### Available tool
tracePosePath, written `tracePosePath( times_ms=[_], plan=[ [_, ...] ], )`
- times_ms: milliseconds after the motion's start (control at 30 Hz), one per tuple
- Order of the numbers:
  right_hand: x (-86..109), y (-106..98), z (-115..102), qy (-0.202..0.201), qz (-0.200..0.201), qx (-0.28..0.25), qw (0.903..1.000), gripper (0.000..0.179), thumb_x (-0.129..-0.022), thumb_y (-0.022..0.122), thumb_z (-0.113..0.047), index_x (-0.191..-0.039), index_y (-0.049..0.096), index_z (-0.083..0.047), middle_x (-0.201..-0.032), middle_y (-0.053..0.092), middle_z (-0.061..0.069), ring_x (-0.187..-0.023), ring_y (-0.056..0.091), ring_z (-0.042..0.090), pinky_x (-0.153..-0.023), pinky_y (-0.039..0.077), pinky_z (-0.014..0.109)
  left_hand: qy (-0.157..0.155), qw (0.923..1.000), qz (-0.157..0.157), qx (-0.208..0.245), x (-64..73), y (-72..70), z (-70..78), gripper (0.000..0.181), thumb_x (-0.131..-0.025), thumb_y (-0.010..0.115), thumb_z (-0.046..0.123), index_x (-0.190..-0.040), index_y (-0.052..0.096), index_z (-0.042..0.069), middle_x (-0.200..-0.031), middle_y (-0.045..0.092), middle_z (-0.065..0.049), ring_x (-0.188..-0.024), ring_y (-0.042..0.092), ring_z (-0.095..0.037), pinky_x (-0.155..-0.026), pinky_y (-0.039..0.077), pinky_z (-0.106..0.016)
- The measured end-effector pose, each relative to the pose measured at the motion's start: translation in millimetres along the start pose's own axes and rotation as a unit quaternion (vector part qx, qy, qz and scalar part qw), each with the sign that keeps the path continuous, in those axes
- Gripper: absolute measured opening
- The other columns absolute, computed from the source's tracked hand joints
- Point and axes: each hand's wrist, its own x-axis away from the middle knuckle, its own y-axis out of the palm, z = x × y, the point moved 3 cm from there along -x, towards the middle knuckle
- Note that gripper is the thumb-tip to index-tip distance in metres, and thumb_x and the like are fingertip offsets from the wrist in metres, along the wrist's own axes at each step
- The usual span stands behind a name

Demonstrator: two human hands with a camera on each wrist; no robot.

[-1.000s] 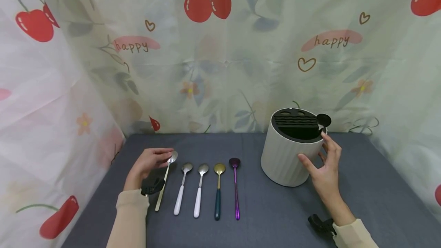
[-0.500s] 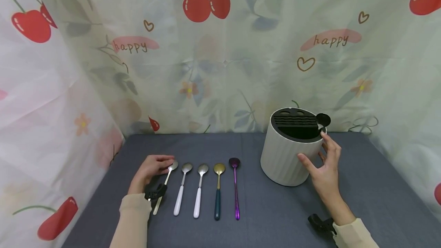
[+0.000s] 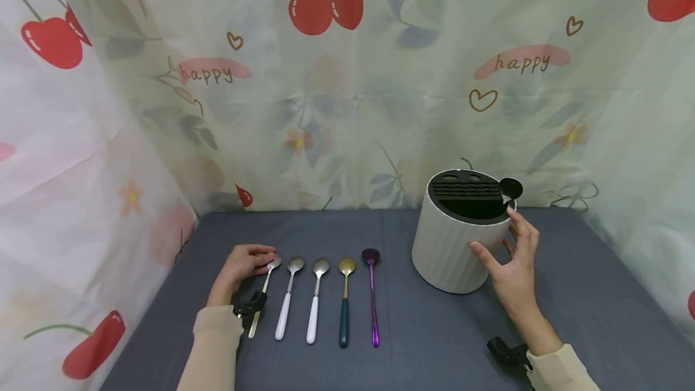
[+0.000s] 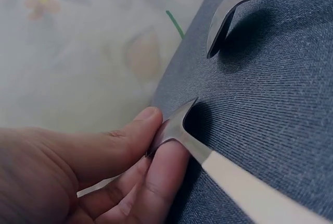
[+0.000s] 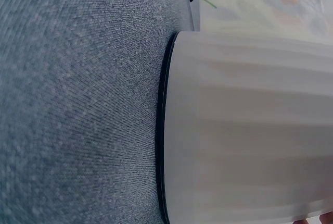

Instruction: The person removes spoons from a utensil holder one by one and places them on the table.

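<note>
My left hand (image 3: 241, 267) pinches the silver bowl of a spoon (image 3: 266, 282) with a pale handle, at the left end of a row. In the left wrist view, thumb and fingers hold that spoon (image 4: 179, 122) by its bowl's edge, close over the cloth. Right of it lie two white-handled spoons (image 3: 282, 316) (image 3: 312, 318), a gold spoon with a dark green handle (image 3: 344, 321) and a purple spoon (image 3: 373, 300). My right hand (image 3: 516, 276) grips the side of a white ribbed utensil holder (image 3: 447, 258), thumb in front, fingers by the rim.
A black round-headed utensil (image 3: 511, 188) sticks up from the holder's right rim. The holder's black top has slots and one wide opening. Dark grey cloth (image 3: 412, 343) covers the table, and a printed curtain (image 3: 353, 101) hangs behind it.
My left hand has come down toward me with the pale-handled spoon, into line with the others, then shifted slightly right. The right hand and the holder have stayed in place.
</note>
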Motion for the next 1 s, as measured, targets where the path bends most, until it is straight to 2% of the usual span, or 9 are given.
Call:
tracePosePath(
  times_ms=[133, 367, 500, 567, 667, 800, 867, 1000],
  plan=[
    [-0.1, 0, 1, 0.001, 0.002, 0.000, 1.0000, 0.101, -0.081, 0.082, 0.011, -0.163, 0.034, -0.023, -0.147, 0.026, -0.021, -0.143, 0.034, 0.016, -0.118, 0.033, 0.038, -0.005, 0.9994, 0.017, -0.031, 0.4, -0.2, 2.1, 0.030, -0.101, 0.067, 0.004, -0.128, 0.068, -0.011, -0.120, 0.072, -0.019, -0.087, 0.067, -0.007, -0.074, 0.061, -0.023],
    [0.3, 0, -1, -0.003, 0.006, 0.003, 1.0000, 0.100, -0.081, 0.082, 0.010, -0.163, 0.034, -0.022, -0.146, 0.026, -0.021, -0.142, 0.035, 0.015, -0.118, 0.033, 0.038, -0.008, 0.9938, 0.042, -0.103, 1.2, -1.9, 6.2, 0.028, -0.099, 0.073, 0.011, -0.122, 0.074, -0.004, -0.100, 0.076, -0.009, -0.076, 0.063, -0.012, -0.065, 0.055, -0.024],
    [0.6, 0, -3, -0.002, 0.003, 0.002, 1.0000, 0.101, -0.081, 0.082, 0.010, -0.163, 0.034, -0.024, -0.146, 0.026, -0.021, -0.142, 0.034, 0.016, -0.119, 0.033, 0.042, 0.013, 0.9874, 0.061, -0.145, 0.7, -4.7, 9.1, 0.027, -0.099, 0.073, 0.015, -0.121, 0.075, -0.001, -0.091, 0.074, -0.007, -0.072, 0.060, -0.016, -0.061, 0.050, -0.027],
    [0.8, -1, -4, -0.001, 0.002, 0.002, 1.0000, 0.101, -0.081, 0.082, 0.009, -0.163, 0.034, -0.024, -0.146, 0.026, -0.021, -0.142, 0.034, 0.016, -0.119, 0.032, 0.044, 0.027, 0.9853, 0.077, -0.151, 0.3, -6.2, 11.6, 0.028, -0.100, 0.071, 0.016, -0.123, 0.075, 0.000, -0.092, 0.073, -0.008, -0.071, 0.059, -0.017, -0.060, 0.049, -0.027],
    [1.1, -1, -5, -0.001, 0.001, 0.001, 1.0000, 0.100, -0.082, 0.082, 0.009, -0.163, 0.034, -0.025, -0.146, 0.026, -0.021, -0.142, 0.034, 0.016, -0.120, 0.032, 0.045, 0.049, 0.9862, 0.090, -0.130, 0.1, -7.7, 17.0, 0.031, -0.104, 0.067, 0.019, -0.128, 0.072, 0.001, -0.102, 0.072, -0.015, -0.074, 0.060, -0.016, -0.062, 0.050, -0.025],
    [1.1, -1, -8, -0.002, -0.001, 0.000, 1.0000, 0.100, -0.082, 0.082, 0.008, -0.163, 0.034, -0.025, -0.146, 0.026, -0.020, -0.143, 0.034, 0.017, -0.120, 0.031, 0.045, 0.067, 0.9931, 0.079, -0.054, 1.4, -7.5, 26.3, 0.036, -0.107, 0.062, 0.022, -0.136, 0.067, 0.001, -0.116, 0.066, -0.023, -0.081, 0.060, -0.015, -0.068, 0.052, -0.024],
    [1.1, -1, -8, 0.000, -0.001, 0.001, 1.0000, 0.099, -0.083, 0.082, 0.008, -0.163, 0.034, -0.025, -0.146, 0.026, -0.021, -0.143, 0.034, 0.018, -0.121, 0.031, 0.046, 0.074, 0.9946, 0.071, -0.018, 2.4, -6.9, 30.5, 0.037, -0.108, 0.061, 0.024, -0.137, 0.067, 0.002, -0.118, 0.065, -0.022, -0.084, 0.061, -0.015, -0.071, 0.054, -0.024],
    [0.9, 0, -8, 0.006, 0.000, 0.006, 1.0000, 0.099, -0.083, 0.082, 0.007, -0.163, 0.034, -0.027, -0.146, 0.025, -0.022, -0.144, 0.034, 0.019, -0.121, 0.031, 0.045, 0.084, 0.9944, 0.052, 0.038, 3.8, -3.6, 36.8, 0.038, -0.109, 0.059, 0.027, -0.138, 0.066, 0.004, -0.112, 0.066, -0.010, -0.090, 0.064, -0.016, -0.077, 0.056, -0.025]
  ],
)
